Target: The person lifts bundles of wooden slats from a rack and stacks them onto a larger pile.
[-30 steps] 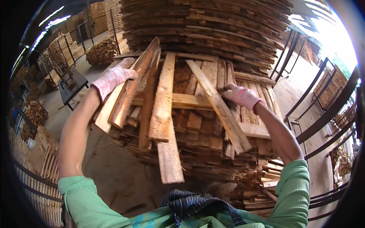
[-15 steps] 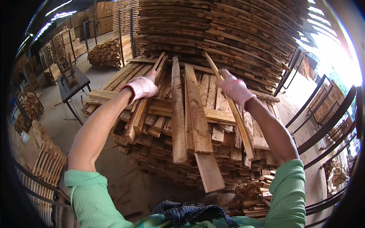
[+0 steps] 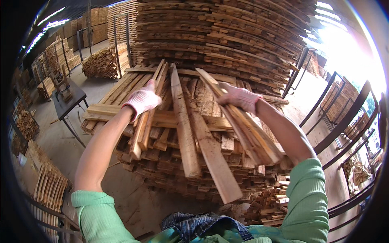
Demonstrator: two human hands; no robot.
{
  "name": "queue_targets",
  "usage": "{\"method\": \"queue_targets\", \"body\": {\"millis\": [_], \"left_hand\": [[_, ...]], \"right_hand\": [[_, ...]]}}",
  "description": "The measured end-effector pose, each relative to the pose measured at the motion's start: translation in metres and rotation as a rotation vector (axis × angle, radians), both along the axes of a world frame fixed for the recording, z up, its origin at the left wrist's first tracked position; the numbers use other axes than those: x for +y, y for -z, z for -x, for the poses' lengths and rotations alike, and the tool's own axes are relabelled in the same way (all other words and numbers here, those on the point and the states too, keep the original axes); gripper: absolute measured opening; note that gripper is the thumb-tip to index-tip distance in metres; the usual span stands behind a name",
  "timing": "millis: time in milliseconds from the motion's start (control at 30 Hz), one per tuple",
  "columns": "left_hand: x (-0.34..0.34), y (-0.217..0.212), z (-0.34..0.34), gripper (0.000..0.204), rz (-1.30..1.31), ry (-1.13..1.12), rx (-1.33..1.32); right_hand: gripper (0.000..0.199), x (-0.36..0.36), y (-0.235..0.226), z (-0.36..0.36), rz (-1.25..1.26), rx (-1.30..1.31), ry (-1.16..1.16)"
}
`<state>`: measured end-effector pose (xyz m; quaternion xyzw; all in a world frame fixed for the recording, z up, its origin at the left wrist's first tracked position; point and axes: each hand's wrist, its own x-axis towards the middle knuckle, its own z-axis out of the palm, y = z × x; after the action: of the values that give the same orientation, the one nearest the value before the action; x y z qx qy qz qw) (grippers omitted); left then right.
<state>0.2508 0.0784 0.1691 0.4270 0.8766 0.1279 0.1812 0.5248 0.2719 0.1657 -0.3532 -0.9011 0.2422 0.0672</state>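
Both my hands wear pinkish-white knitted gloves. At the left of the lumber pile, my left hand point(image 3: 144, 99) is closed round narrow wooden boards point(image 3: 142, 129), which lean with their near ends over the pile's front. My right hand point(image 3: 240, 97) grips a pair of wooden boards point(image 3: 253, 135) lying side by side, slanting toward me. Between the hands two loose boards rest on the pile: a rough-edged board point(image 3: 183, 129) and a longer plank point(image 3: 214, 158) reaching out past the front edge. The fingertips of both hands are partly hidden.
Beneath lies a layered lumber pile point(image 3: 170, 162) with a crosswise board point(image 3: 103, 111) on top. Behind it rises a tall stack of boards point(image 3: 210, 36). A dark metal table point(image 3: 73, 97) stands at the left, black metal rails point(image 3: 324, 105) at the right. More lumber point(image 3: 101, 62) stands farther back.
My right hand held one narrow board and now has two together, closer to the middle. The upper board is gone from atop the longer middle plank. My left hand keeps its grip.
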Motion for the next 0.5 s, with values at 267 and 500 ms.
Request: {"method": "queue_targets", "body": {"millis": [267,500], "left_hand": [[-0.02,0.054,0.099,0.111,-0.684,-0.009,-0.525],[-0.039,-0.053,-0.054,0.093,-0.724,0.053,-0.598]], "right_hand": [[0.077,0.091,0.031,-0.174,-0.034,-0.286,0.332],[0.039,0.09,0.062,-0.149,0.096,-0.147,0.251]]}}
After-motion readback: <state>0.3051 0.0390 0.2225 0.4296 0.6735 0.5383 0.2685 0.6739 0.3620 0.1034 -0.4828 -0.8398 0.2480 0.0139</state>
